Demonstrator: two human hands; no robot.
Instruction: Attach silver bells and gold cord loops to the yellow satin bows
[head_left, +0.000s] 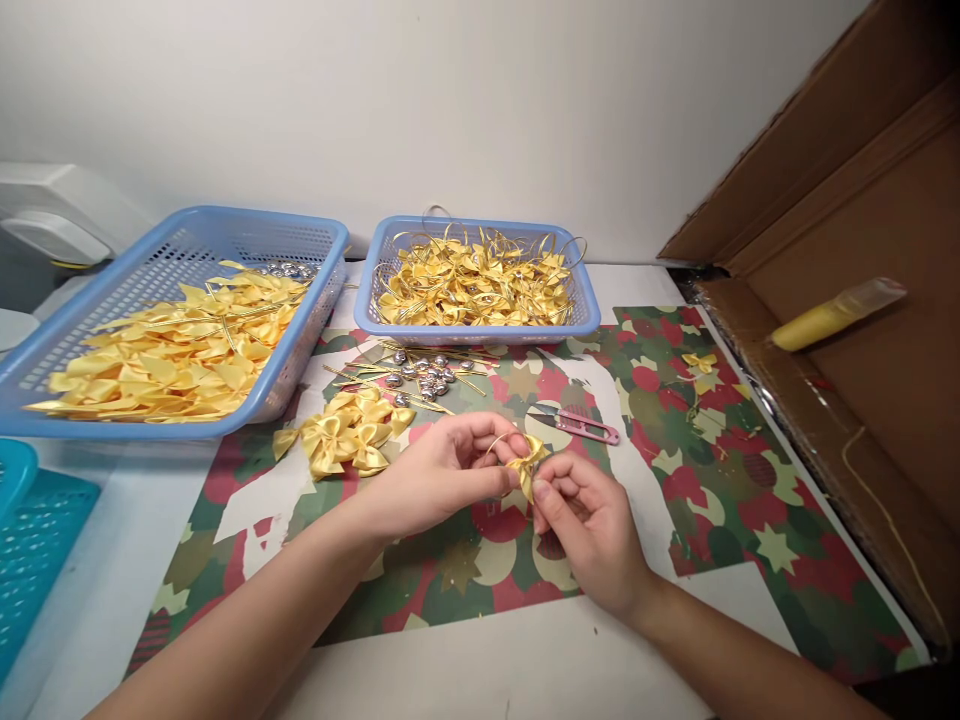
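While patterned paper (457, 585) lies on the tabletop (420, 675) by a white wall (510, 110), left hand (442, 470) and right hand (589, 520) pinch a yellow ribbon bow (529, 462), grip narrow, near-left of pink thread snips (583, 424); long axis roughly wallward, tilt unclear.

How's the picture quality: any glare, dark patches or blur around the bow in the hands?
Head view: white wall brightly lit, cardboard falling almost black in the upper right corner; head view: bright glints on the silver balls, no glare covering the yellow ribbon bow; head view: bow readable, though its fine folds look slightly soft.
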